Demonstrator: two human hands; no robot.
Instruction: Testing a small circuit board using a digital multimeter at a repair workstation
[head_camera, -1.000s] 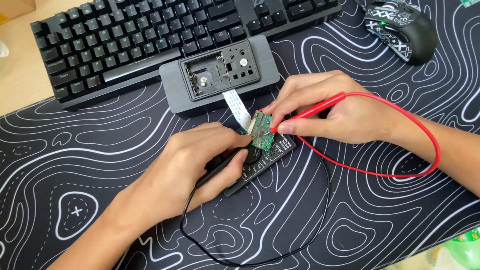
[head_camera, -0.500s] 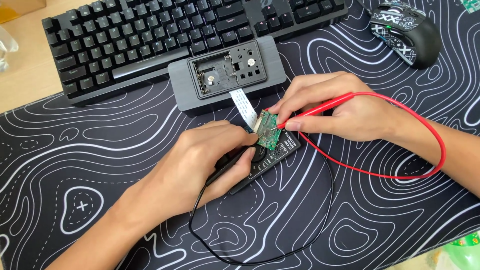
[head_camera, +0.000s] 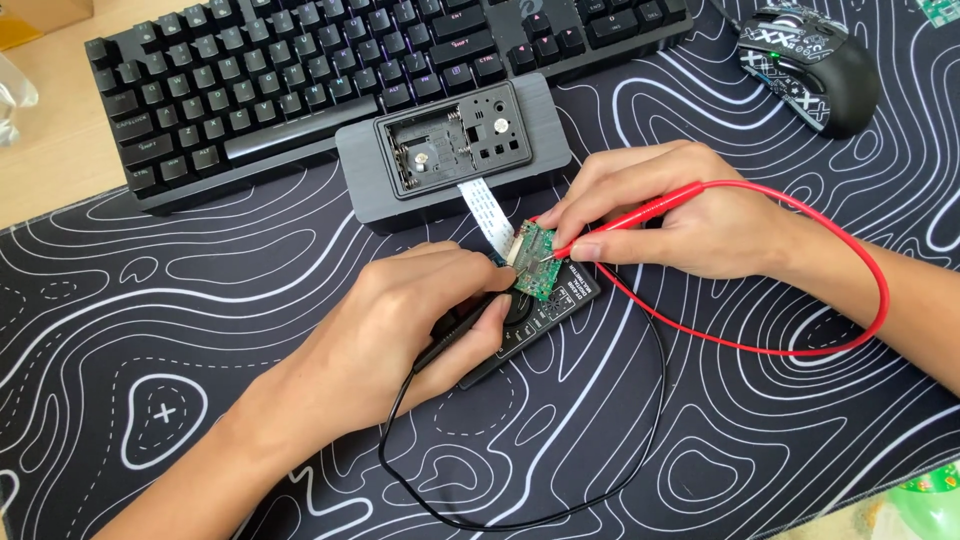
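Fingers of your right hand (head_camera: 690, 220) are pinching the red probe (head_camera: 640, 212) like a pen, and its tip is touching the small green circuit board (head_camera: 535, 260), which is lying between your two hands, tilted on the upper corner of the black meter (head_camera: 535, 315). Your left hand (head_camera: 400, 330) is curling over the meter's lower half, closing around the black probe (head_camera: 455, 335), whose point is hidden under your fingers, so you cannot tell from here where it is landing. Your right hand is the nearer one to the board's exposed face; your left is coming at it from below and to the left. The board's long side is running diagonally, from upper left to lower right, and a white ribbon cable (head_camera: 485, 205) is leading from its upper edge up into the open recess of the grey box (head_camera: 450, 150), which is sitting just above the board and against the front of the black keyboard (head_camera: 300, 80). The red lead (head_camera: 850, 320) is looping out to the right and back to the meter; the black lead (head_camera: 560, 500) is sweeping round below it. White printed text is showing on the meter's face beside the board. A black mouse (head_camera: 815, 65) with white patterning is resting at the top right of the black mat (head_camera: 150, 300) with white contour lines.
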